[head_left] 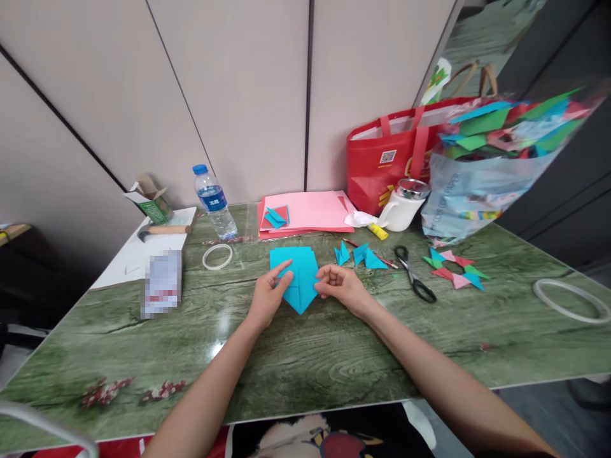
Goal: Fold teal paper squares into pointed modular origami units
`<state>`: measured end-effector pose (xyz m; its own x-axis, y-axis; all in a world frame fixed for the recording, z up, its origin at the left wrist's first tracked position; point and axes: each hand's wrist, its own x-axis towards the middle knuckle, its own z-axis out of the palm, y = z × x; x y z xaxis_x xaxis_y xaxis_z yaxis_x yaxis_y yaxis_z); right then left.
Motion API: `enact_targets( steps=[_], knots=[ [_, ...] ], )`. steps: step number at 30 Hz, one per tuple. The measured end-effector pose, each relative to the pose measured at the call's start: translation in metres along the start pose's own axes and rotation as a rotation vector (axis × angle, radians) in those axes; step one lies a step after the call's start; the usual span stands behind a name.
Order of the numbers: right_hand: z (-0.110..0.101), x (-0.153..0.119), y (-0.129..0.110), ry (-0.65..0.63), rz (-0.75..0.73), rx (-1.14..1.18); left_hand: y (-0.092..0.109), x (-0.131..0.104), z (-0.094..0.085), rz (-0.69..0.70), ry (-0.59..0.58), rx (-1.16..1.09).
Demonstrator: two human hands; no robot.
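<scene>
Blue paper [296, 275]: head view; a partly folded sheet lying flat on the green table [305, 356], its lower end folded to a point that faces the person, its square upper part farther away.
Left hand [267, 294]: rests on the sheet's left edge; forefinger stretched out and pressing the paper, the other fingers loosely curled, nothing gripped.
Right hand [340, 285]: touches the sheet's right edge near the point; fingers curled inward with the tips on the paper's fold; whether they pinch the edge or only press it cannot be told.
Position of sheet: between the two hands, at the middle of the table, both hands in contact with it.
Behind the sheet: a stack of pink paper [310, 211] with small blue folded pieces on it.
Right of the sheet: three small blue folded pieces [359, 254], then scissors [414, 275], then a star of coloured folded paper [456, 268].
Far right: a white tape ring [570, 300] near the table edge.
Back right: a white mug [401, 207], a red bag [394, 159] and a clear plastic bag of coloured folded pieces [496, 159].
Left side: a water bottle [214, 202], a second tape ring [217, 256], a hammer [162, 230] and a small green carton [151, 200].
</scene>
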<state>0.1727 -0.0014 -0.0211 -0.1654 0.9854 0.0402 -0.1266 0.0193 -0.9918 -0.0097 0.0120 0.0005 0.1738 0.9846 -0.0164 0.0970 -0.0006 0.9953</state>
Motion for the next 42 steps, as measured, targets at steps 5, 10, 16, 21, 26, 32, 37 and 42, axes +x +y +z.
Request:
enact_targets(
  steps=[5, 10, 16, 21, 26, 32, 37, 42],
  knots=[
    [-0.0021, 0.0019, 0.0023, 0.045, -0.020, -0.008, 0.0004, 0.0003, -0.0025, -0.059, -0.044, 0.005],
    [0.0013, -0.0009, -0.0009, 0.033, 0.061, -0.085, -0.0031, 0.0014, -0.0036, -0.029, 0.002, 0.053],
    [0.0056, -0.0021, -0.0040, 0.046, 0.080, 0.050, 0.0015, -0.0013, -0.0019, -0.098, -0.017, -0.010],
    [0.0046, -0.0021, -0.0014, 0.052, 0.085, 0.110, 0.0008, -0.0020, 0.0002, -0.165, -0.067, -0.152],
    [0.0028, -0.0015, 0.0008, 0.029, -0.023, 0.041, -0.0003, -0.0020, 0.0021, -0.016, -0.088, -0.136],
    [0.0000, 0.0003, -0.0011, 0.119, -0.304, -0.110, 0.0008, -0.0035, 0.0034, 0.104, -0.112, -0.141],
    [0.0016, -0.0018, -0.0040, 0.125, -0.329, -0.100, -0.0026, -0.0024, 0.0019, 0.112, -0.074, -0.051],
    [0.0028, -0.0029, -0.0055, 0.185, -0.280, -0.157, 0.0006, -0.0056, 0.0046, 0.058, -0.125, -0.028]
  ],
)
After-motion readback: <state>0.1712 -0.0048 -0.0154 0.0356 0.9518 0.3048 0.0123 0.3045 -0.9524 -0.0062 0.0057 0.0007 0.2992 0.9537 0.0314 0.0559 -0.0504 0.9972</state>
